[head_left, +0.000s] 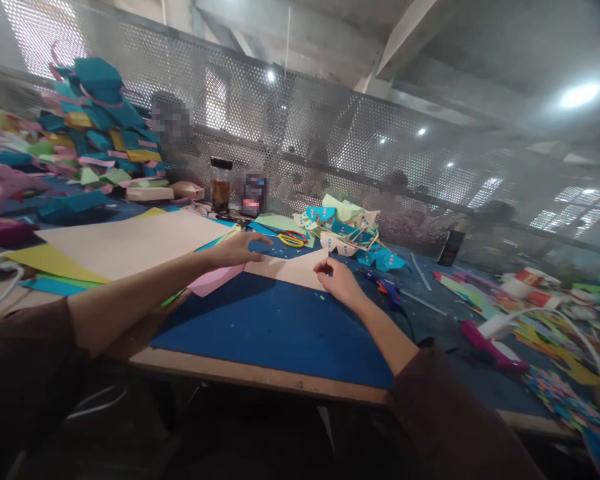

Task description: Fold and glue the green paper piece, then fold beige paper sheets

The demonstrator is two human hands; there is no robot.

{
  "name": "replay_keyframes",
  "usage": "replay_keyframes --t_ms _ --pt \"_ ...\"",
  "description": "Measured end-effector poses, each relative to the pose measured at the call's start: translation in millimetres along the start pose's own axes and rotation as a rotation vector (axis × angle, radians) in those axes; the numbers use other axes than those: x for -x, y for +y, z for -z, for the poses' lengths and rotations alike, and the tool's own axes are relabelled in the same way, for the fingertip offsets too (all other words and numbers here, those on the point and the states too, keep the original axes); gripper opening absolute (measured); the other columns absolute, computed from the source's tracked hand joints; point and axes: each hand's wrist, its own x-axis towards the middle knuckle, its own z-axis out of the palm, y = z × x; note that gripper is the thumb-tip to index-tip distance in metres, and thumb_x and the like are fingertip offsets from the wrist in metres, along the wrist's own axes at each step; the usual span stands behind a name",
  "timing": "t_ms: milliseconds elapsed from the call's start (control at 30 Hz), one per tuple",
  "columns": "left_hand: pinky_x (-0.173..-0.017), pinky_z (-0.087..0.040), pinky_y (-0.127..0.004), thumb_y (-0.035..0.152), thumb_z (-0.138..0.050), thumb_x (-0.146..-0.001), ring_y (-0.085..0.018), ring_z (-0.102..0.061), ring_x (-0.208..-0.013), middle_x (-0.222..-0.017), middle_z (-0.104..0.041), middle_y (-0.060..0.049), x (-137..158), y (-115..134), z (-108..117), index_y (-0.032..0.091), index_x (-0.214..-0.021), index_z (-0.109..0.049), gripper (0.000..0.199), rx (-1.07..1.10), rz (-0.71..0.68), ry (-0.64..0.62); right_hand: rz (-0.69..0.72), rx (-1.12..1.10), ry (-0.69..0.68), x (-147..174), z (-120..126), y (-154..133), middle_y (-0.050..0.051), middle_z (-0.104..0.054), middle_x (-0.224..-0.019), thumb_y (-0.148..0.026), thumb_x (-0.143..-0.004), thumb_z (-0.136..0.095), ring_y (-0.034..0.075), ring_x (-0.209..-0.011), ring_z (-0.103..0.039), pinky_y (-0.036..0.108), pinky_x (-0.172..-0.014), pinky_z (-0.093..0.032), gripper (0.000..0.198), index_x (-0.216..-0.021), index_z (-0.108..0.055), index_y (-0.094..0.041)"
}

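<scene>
A cream-coloured sheet of paper [285, 270] lies on the blue tabletop in front of me, its right side narrowing to a raised point. My left hand [243, 249] hovers at the sheet's left end with fingers stretched out and thumb apart, holding nothing. At the right side, my right hand [337, 280] has its fingers curled together on the paper's edge. A pink sheet [215, 279] lies beneath my left forearm. Scissors with red and yellow handles [293, 238] rest just behind the cream sheet.
A stack of large coloured sheets [130, 243] lies left. Behind stand dotted paper pieces [347, 230], a lidded jar [221, 187] and a phone [253, 193]. A blue glue gun [390, 292] and a magenta power strip [493, 347] lie right. A teal paper construction [103, 113] rises far left.
</scene>
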Motion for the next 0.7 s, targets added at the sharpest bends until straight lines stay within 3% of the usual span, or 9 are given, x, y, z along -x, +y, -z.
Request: replay_keyframes --t_ms 100,300,567,700 --pt "-0.106 -0.042 -0.039 0.044 -0.060 -0.077 -0.028 -0.057 -0.123 -0.131 -0.065 -0.008 3 15 -19 0.020 -0.123 -0.065 0.052 -0.024 -0.024 0.008 0.059 -0.034 -0.054 0 -12 -5 0.003 -0.072 -0.092 -0.017 -0.080 -0.061 0.017 -0.086 -0.066 0.030 -0.084 -0.050 0.011 -0.088 -0.067 -0.020" --pt "-0.102 -0.045 -0.040 0.051 -0.056 -0.080 -0.032 -0.057 -0.122 -0.130 -0.065 -0.010 1 28 -54 0.020 -0.125 -0.064 0.056 -0.206 0.104 0.002 0.102 0.026 -0.063 -2 -30 -3 0.003 -0.070 -0.092 -0.017 -0.078 -0.065 0.017 -0.086 -0.065 0.030 -0.084 -0.049 0.008 -0.085 -0.069 -0.020" --pt "-0.106 -0.039 -0.050 0.063 -0.059 -0.078 -0.037 -0.050 -0.127 -0.133 -0.056 -0.012 0 41 -64 0.024 -0.128 -0.061 0.064 -0.308 0.199 0.018 0.005 0.078 -0.052 -4 -33 -10 0.002 -0.070 -0.091 -0.038 -0.076 -0.075 0.018 -0.084 -0.064 0.031 -0.080 -0.047 0.018 -0.082 -0.069 -0.022" --pt "-0.107 -0.037 -0.051 0.063 -0.058 -0.080 -0.037 -0.048 -0.128 -0.134 -0.055 -0.013 0 49 -64 0.024 -0.127 -0.061 0.061 -0.344 0.216 0.008 0.002 0.108 -0.046 -3 -33 -12 0.003 -0.070 -0.092 -0.040 -0.077 -0.074 0.019 -0.087 -0.064 0.031 -0.080 -0.047 0.018 -0.082 -0.070 -0.023"
